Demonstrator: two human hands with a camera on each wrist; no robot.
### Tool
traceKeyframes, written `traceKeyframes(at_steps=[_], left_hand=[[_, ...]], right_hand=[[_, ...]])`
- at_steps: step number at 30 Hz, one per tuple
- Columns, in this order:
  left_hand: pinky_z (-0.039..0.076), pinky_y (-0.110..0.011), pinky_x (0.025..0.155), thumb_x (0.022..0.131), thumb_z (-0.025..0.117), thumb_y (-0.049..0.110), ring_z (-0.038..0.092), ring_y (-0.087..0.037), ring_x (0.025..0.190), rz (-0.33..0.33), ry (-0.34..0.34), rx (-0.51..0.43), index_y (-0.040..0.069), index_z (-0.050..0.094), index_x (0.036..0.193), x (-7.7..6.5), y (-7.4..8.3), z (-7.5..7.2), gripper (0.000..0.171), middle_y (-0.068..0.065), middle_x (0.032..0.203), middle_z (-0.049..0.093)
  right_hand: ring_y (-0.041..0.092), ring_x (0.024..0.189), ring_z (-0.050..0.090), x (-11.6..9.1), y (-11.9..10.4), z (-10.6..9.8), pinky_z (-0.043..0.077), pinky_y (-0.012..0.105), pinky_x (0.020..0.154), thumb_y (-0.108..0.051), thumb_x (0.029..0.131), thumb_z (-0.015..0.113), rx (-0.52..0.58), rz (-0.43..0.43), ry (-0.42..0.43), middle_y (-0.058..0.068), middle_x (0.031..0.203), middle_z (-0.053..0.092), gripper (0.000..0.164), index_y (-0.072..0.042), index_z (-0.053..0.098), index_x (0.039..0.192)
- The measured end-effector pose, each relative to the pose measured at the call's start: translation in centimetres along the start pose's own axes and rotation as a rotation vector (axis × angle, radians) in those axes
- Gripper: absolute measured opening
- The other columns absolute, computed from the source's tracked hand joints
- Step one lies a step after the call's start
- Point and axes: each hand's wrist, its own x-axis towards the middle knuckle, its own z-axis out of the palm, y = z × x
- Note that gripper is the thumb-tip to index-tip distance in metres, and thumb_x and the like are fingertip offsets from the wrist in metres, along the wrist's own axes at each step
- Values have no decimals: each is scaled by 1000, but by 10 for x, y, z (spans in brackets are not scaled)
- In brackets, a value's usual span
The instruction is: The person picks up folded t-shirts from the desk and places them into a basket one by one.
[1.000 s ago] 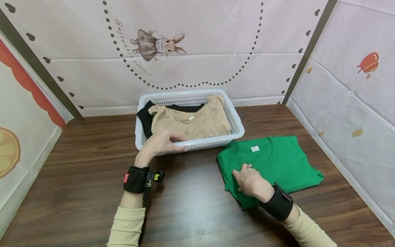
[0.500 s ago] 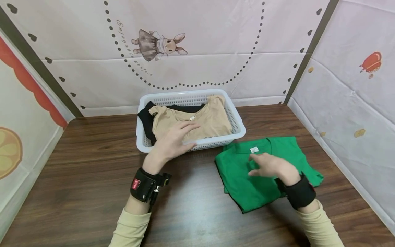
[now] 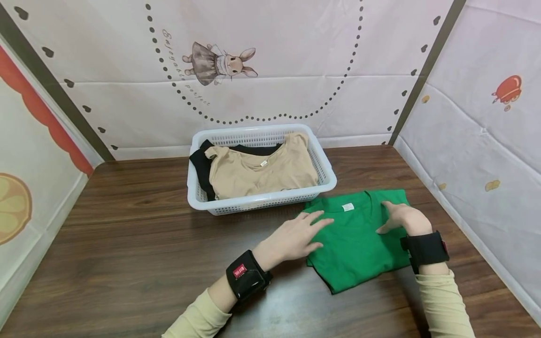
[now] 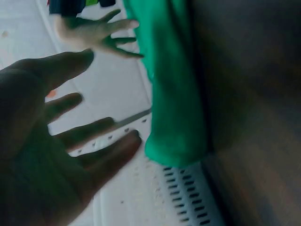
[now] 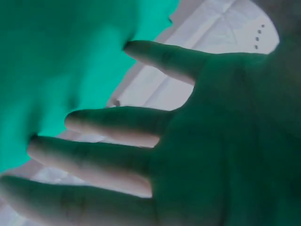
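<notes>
A folded green T-shirt [image 3: 352, 249] with a white neck label lies on the table, right of centre. My left hand [image 3: 293, 237] is spread at its left edge, fingers reaching over the cloth; in the left wrist view those fingers [image 4: 101, 129] show apart, with nothing between them. Over the shirt's right part is my right hand [image 3: 405, 219], fingers stretched out. The right wrist view has its fingertips [image 5: 136, 47] right at the green cloth, and no fold is gripped. Part of the shirt's right side is hidden beneath this hand.
Behind the shirt, a white plastic basket [image 3: 325, 176] stands near the back wall. In it lie a beige shirt [image 3: 262, 176] and a black garment [image 3: 202, 164]. The brown wooden table [image 3: 105, 244] is bounded by patterned cloth walls [image 3: 287, 56].
My left hand has left the basket's front rim and moved right to the green shirt. My right hand has shifted from the shirt's left part to its right part. The basket stays put.
</notes>
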Motion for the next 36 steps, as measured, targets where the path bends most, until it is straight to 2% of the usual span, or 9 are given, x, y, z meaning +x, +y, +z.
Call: traceKeyframes(at_steps=[5,9,12,14,17,22,25,30,36], left_hand=[[49,-34,99,96,56,35,49,-25,130,-67,-125,92,23,44,142,1,3,12,49,-9,143,50],[47,-35,102,94,58,37,47,-28,132,-113,-220,85,25,49,139,1,5,16,48,-10,143,49],[45,-35,105,93,58,38,46,-28,133,-133,-258,85,26,53,136,2,8,18,44,-11,142,48],[44,-32,106,94,58,37,49,-25,129,-128,-253,102,26,57,132,1,9,18,40,-10,136,53],[46,-29,100,93,60,35,57,-19,114,-113,-209,119,24,66,119,-2,11,16,29,-5,116,62],[54,-28,73,89,64,41,61,-18,84,-131,-147,108,21,72,94,-5,11,13,22,-4,90,63],[54,-30,64,83,66,50,62,-21,77,-152,-136,104,19,71,96,-6,12,13,35,-8,90,62],[55,-31,65,74,71,60,63,-24,78,-154,-114,144,14,66,108,-7,14,14,57,-10,90,62],[56,-29,65,69,76,58,63,-23,78,-157,-109,199,13,64,106,-12,15,14,59,-9,86,62]], right_hand=[[59,132,23,6,3,1,34,64,102,-40,80,74,-32,-33,-38,43,145,17,106,12,10,147],[58,132,24,7,2,2,34,63,103,-40,81,73,-75,-55,-50,43,145,19,106,14,10,146],[58,132,24,8,-1,4,34,62,103,-39,83,72,-94,-54,-56,43,145,19,104,14,9,146],[58,132,24,7,-3,5,35,62,103,-39,83,71,-106,-52,-61,43,145,19,103,14,9,146],[58,132,24,6,-9,7,35,62,102,-39,84,71,-121,-53,-67,43,146,19,102,13,9,146],[56,132,28,3,-21,11,38,60,101,-40,84,70,-152,-58,-64,42,145,23,101,13,10,146],[54,131,32,2,-27,13,41,57,99,-40,84,70,-175,-61,-63,41,144,27,101,13,10,146],[53,129,36,2,-33,16,43,54,97,-40,86,68,-210,-66,-66,40,143,30,99,13,11,146],[53,128,36,0,-39,19,42,55,98,-40,86,68,-229,-78,-63,40,142,31,99,13,12,146]])
